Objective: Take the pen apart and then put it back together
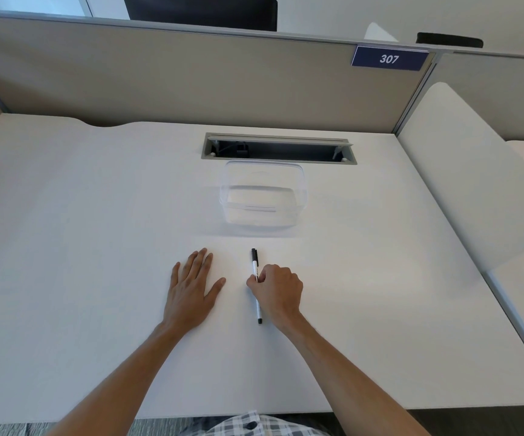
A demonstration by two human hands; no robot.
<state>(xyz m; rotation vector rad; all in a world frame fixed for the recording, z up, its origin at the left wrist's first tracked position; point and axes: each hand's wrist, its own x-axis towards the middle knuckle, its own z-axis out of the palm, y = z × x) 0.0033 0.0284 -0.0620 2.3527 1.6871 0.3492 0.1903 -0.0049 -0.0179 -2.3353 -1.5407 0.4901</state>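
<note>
Tabletop (97, 215), white and broad, carries everything here: a clear tub (262, 196) toward the far side, just in front of a grey cable slot (279, 149), and the pen (256, 286) nearer the person. The left hand (191, 287) lies flat on the surface, fingers straight and spread, holding nothing. The right hand (278, 292) has its fingers curled round the middle of the pen, which lies along the surface with its black cap pointing away and its black end toward the person. The pen looks whole, so the task seems to be at its very start: the pick-up before any part comes off.

To do this step well, the right hand should lift the pen with a firm pinch on the white barrel, leaving the cap end free. The left hand can then come across to take the cap and pull straight along the pen's axis, not at an angle. Working low over the surface would keep any dropped part from rolling far.

The tub looks empty; a faint line shows through its near wall, but whether that is a mark or a reflection is unclear. It would serve well for loose parts.
</note>
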